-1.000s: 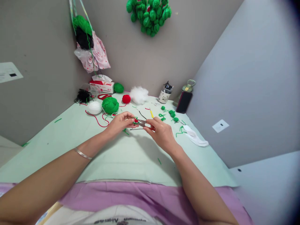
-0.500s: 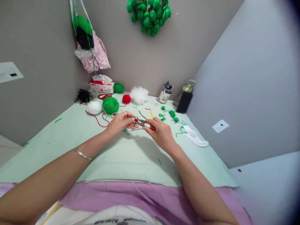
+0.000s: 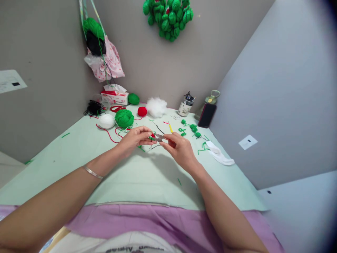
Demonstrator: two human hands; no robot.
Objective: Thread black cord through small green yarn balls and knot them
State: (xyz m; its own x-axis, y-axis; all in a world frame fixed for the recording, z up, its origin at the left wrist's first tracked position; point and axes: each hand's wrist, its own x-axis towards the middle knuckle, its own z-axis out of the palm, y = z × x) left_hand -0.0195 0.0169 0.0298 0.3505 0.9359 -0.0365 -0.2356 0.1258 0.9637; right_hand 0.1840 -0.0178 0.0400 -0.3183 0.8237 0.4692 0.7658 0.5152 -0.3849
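My left hand (image 3: 138, 137) pinches a small red and green crocheted piece (image 3: 152, 136) between thumb and fingers; much of it is hidden by them. From the right, my right hand (image 3: 179, 144) grips small metal thread snips (image 3: 159, 137). Their blades point left and reach the crocheted piece, a little apart from each other. A strand of black yarn (image 3: 155, 146) hangs below the blades. Just beyond the hands, a yellow-handled crochet hook (image 3: 170, 128) lies on the table.
Behind my left hand sit a green yarn ball (image 3: 124, 118), a white yarn ball (image 3: 106, 121), a red yarn ball (image 3: 142, 111) and white stuffing (image 3: 156, 107). To the right are small green crocheted balls (image 3: 194, 129), a white cloth piece (image 3: 219, 153) and a phone (image 3: 207, 115).
Both hands stay nearly in place, with the snips still at the crocheted piece. The snips' blades look slightly closer together, and the black strand below has shifted a little.
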